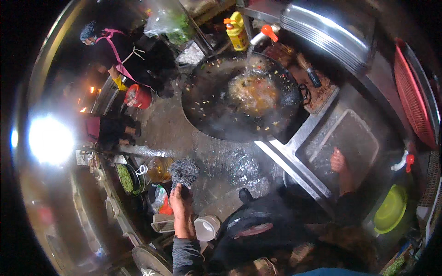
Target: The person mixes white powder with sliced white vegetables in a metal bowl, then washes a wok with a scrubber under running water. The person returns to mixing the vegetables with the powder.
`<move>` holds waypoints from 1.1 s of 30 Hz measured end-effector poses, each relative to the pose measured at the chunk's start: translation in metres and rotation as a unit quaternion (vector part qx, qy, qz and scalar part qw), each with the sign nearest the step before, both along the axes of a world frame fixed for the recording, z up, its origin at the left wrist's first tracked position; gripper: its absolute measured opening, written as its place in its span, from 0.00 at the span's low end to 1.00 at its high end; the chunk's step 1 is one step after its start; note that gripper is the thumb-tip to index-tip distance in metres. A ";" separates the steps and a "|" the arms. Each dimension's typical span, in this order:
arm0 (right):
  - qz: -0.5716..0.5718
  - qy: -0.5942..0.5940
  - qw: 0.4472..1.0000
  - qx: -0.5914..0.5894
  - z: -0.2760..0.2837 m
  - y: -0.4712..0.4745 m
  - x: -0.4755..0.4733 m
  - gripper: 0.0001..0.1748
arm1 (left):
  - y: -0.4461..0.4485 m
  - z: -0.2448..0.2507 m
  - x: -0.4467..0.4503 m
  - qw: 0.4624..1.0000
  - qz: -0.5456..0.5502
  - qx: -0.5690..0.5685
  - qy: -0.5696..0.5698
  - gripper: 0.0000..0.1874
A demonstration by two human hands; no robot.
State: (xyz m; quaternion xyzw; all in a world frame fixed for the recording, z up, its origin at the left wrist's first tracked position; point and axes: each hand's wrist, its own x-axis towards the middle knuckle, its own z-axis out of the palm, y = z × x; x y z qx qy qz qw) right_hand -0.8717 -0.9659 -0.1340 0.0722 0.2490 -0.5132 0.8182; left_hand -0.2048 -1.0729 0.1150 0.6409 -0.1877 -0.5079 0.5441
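Observation:
My left hand [181,207] grips a metal-wire scourer [183,171], held up over the floor left of my body. My right hand [339,161] is curled closed above the metal counter [359,138], with nothing visible in it. Ahead of me is a large dark wok [214,114], apart from both hands. Water runs into it from a white tap with an orange-red handle [267,31]. Brownish, foaming water [255,91] lies in the wok, and food bits cling to its sides. Faint steam hangs over it.
Beside the wok lies a brush-like tool [312,76] with a dark handle. Stacked metal trays [324,38] and a yellow jug [237,32] stand behind. A red basket [412,93] and green basin [392,208] are right. A person in a pink-strapped apron [117,55] bends near a red bucket [138,96].

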 end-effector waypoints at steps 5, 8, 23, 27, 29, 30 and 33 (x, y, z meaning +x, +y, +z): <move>-0.006 0.078 0.977 -0.199 0.184 -0.104 0.089 0.23 | -0.016 0.023 -0.010 0.998 -0.030 -0.042 0.034 0.10; -0.030 0.355 0.917 -0.182 0.295 -0.165 0.177 0.18 | -0.040 0.050 -0.037 0.983 -0.112 -0.131 -0.066 0.20; -0.102 0.684 0.692 -0.209 0.303 -0.229 0.258 0.29 | -0.114 0.058 0.004 0.811 -0.451 -0.341 -0.151 0.35; -0.178 0.712 0.673 -0.093 0.297 -0.163 0.207 0.30 | -0.061 -0.014 0.136 0.883 -0.332 0.052 -0.326 0.32; -0.203 0.685 0.698 -0.047 0.285 -0.129 0.199 0.29 | -0.013 -0.056 0.151 0.852 -0.259 -0.050 -0.452 0.31; -0.210 0.672 0.710 0.002 0.277 -0.113 0.197 0.30 | 0.000 -0.074 0.146 0.898 -0.256 -0.045 -0.355 0.29; -0.198 0.643 0.735 0.083 0.250 -0.074 0.188 0.33 | 0.013 -0.093 0.108 0.906 -0.320 -0.114 -0.252 0.13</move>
